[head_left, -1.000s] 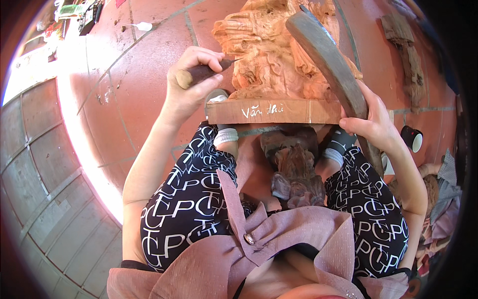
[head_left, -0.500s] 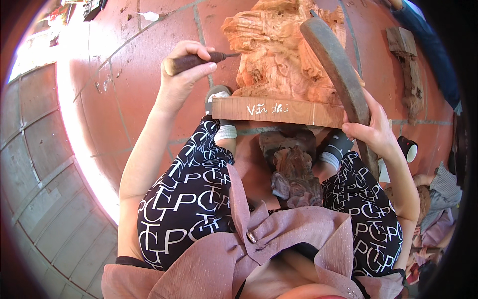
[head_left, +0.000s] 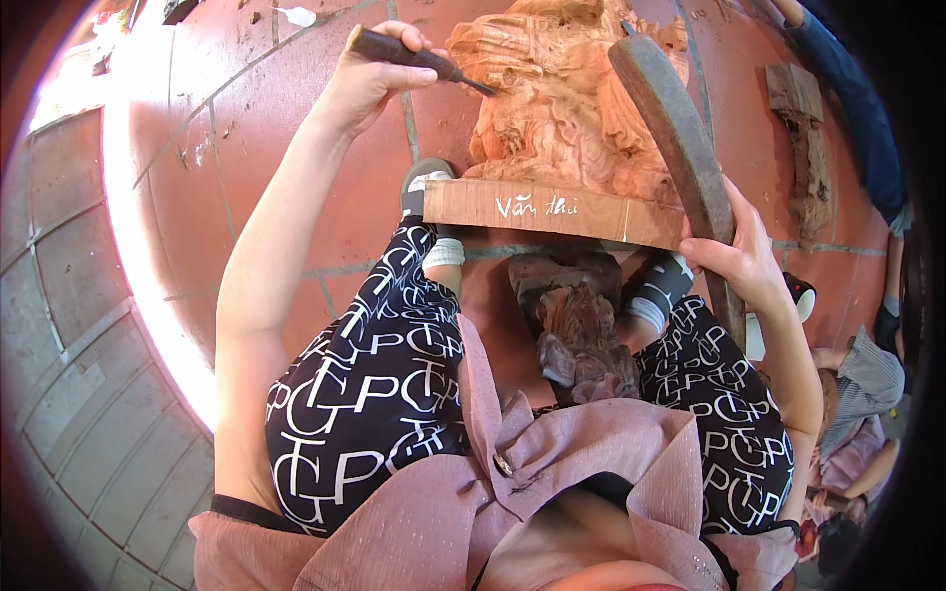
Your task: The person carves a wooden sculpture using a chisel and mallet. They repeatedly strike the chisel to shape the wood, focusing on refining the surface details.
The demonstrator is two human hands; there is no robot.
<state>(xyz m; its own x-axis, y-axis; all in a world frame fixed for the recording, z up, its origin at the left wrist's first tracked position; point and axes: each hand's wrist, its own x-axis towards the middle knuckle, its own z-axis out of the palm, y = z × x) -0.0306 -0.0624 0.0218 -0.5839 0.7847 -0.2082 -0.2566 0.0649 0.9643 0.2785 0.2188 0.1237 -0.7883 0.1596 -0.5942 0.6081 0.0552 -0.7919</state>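
Note:
In front of me stands a carved reddish-wood figure (head_left: 552,118) on a flat wooden base (head_left: 463,204) with white handwriting on its edge. My left hand (head_left: 370,87) is closed round the dark handle of a carving chisel (head_left: 399,51). The blade slants down to the right, and its tip meets the left side of the carving, though firm contact is hard to tell. My right hand (head_left: 739,251) grips a long, curved, grey-brown bar (head_left: 675,133) near its lower part. The bar's upper end overlaps the carving's right side in the view.
Between my legs sits a smaller dark carving (head_left: 581,325). A rough wood piece (head_left: 803,148) lies on the red tiled floor (head_left: 266,177) at the right. Other people's limbs, including a blue sleeve (head_left: 857,98), show along the right edge. A small white object (head_left: 298,16) lies far left.
My left hand has moved up slightly and tilted the chisel, so its blade now points down onto the carving. My right hand and the curved bar have shifted slightly right.

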